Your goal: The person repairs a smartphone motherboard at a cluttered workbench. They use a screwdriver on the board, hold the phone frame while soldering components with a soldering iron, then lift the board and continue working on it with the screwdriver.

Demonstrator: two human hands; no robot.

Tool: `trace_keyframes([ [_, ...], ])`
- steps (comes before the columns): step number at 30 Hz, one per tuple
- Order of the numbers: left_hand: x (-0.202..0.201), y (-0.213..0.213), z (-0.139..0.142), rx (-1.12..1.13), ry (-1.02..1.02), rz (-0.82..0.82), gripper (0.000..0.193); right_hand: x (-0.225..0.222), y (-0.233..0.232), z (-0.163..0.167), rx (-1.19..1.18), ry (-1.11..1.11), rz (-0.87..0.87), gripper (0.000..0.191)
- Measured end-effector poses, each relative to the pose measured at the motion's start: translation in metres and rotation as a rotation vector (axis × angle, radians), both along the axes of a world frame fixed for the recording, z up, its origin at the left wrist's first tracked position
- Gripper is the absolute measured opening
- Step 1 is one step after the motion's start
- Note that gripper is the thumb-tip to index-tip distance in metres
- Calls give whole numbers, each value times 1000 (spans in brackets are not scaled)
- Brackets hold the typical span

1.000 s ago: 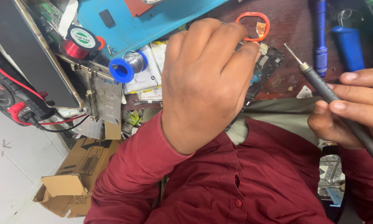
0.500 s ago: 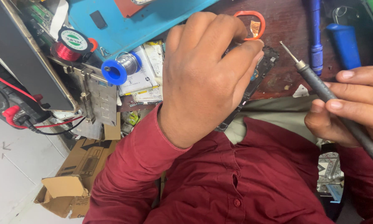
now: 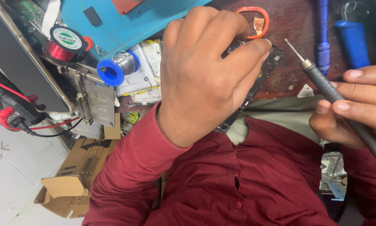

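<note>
My left hand (image 3: 204, 71) lies over a black phone frame (image 3: 261, 77) at the edge of the brown workbench (image 3: 292, 25), fingers curled down around it and gripping it; most of the frame is hidden under the hand. My right hand (image 3: 351, 109) grips a dark grey soldering iron (image 3: 322, 81) like a pen. Its metal tip (image 3: 292, 47) points up and left, just right of the frame and apart from it. An orange ring (image 3: 255, 21) lies just beyond my left fingertips.
A blue solder spool (image 3: 114, 69) and a red wire spool (image 3: 62, 46) sit at the left by a blue mat (image 3: 146, 19). A metal holder (image 3: 94, 100), red and black leads (image 3: 24, 123), a blue screwdriver (image 3: 322, 37) and a cardboard box (image 3: 77, 175) on the floor surround the work.
The view has shifted slightly. My left hand stays over the phone frame, and the soldering iron's tip stays beside it at the right.
</note>
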State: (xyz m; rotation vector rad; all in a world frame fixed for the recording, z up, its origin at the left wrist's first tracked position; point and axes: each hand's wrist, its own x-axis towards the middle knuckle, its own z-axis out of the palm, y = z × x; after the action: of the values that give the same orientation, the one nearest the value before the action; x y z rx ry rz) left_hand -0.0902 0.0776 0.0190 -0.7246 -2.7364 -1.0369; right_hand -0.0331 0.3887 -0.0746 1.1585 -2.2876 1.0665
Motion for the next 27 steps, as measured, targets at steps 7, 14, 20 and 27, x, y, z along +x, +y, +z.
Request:
trace_keyframes([
  [7, -1, -3, 1, -13, -13, -16, 18, 3, 3, -1, 12, -40, -16, 42],
  [14, -1, -4, 3, -17, -19, -10, 17, 3, 5, -2, 22, -29, -16, 43],
  [20, 1, -4, 1, -16, -21, 9, 15, 3, 7, -4, 20, -29, 8, 43],
  [27, 3, -8, 0, -7, -24, 21, 22, 5, 7, -2, 37, -50, -12, 45],
])
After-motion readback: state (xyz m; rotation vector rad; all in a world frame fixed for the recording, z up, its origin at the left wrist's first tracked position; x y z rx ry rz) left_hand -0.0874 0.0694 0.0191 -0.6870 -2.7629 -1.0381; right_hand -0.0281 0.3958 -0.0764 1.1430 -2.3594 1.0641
